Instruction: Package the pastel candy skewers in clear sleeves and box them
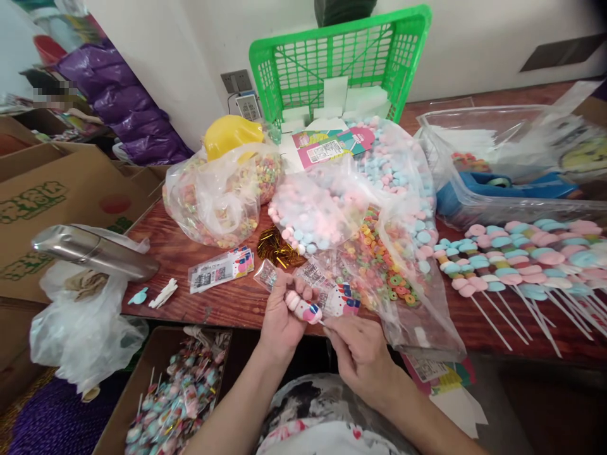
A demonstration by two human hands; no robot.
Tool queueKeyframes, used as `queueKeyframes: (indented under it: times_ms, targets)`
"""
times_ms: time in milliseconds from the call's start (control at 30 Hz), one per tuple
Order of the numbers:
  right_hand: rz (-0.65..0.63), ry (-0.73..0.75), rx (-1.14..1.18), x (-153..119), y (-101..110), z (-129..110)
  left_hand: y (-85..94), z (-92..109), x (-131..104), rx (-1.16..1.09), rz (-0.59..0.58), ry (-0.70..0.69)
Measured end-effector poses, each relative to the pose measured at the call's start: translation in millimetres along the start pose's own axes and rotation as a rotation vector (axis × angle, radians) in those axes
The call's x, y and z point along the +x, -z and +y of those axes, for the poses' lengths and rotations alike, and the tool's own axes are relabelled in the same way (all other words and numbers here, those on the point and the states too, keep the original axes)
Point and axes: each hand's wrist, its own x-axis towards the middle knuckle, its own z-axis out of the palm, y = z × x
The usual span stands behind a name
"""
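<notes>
Near the table's front edge, my left hand (281, 316) is closed around a marshmallow candy stick (303, 308) in a see-through printed bag. The bag's loose top sticks out past my fingers. My right hand (360, 347) pinches the white stick at the bag's lower end. Just behind my hands lie printed candy bags (339, 297), partly covered. More flat printed bags (222, 270) are stacked to the left. A bundle of gold twist ties (277, 248) rests beyond them. Rows of bare marshmallow skewers (526, 256) lie at the right.
Big plastic bags hold marshmallows (327, 202) and ring candies (384, 272). A green basket (339, 38) stands behind, a plastic tub (512, 208) at right. A steel flask (97, 253) lies at left. Below, a carton of wrapped candy sticks (177, 398) stands beside my left arm.
</notes>
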Motion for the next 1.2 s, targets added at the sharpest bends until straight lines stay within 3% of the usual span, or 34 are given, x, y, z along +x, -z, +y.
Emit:
queueKeyframes:
  times_ms: [133,433,667,867,1200]
  targets:
    - [0.012,0.044,-0.125,-7,0,-3,3.5,5,5,-0.01,0.07,-0.069]
    - [0.035,0.033,-0.331,-9,-4,12,8.5,-8,3,0.022,0.096,0.005]
    - [-0.079,-0.035,-0.313,-8,-11,16,11.9,-9,-1,0.066,0.044,0.018]
    - [-0.19,-0.099,-0.227,6,-3,10,14.1,-6,0,0.025,0.045,0.002]
    - [-0.073,0.072,-0.482,-8,9,26,22.1,-8,5,0.01,0.036,-0.021]
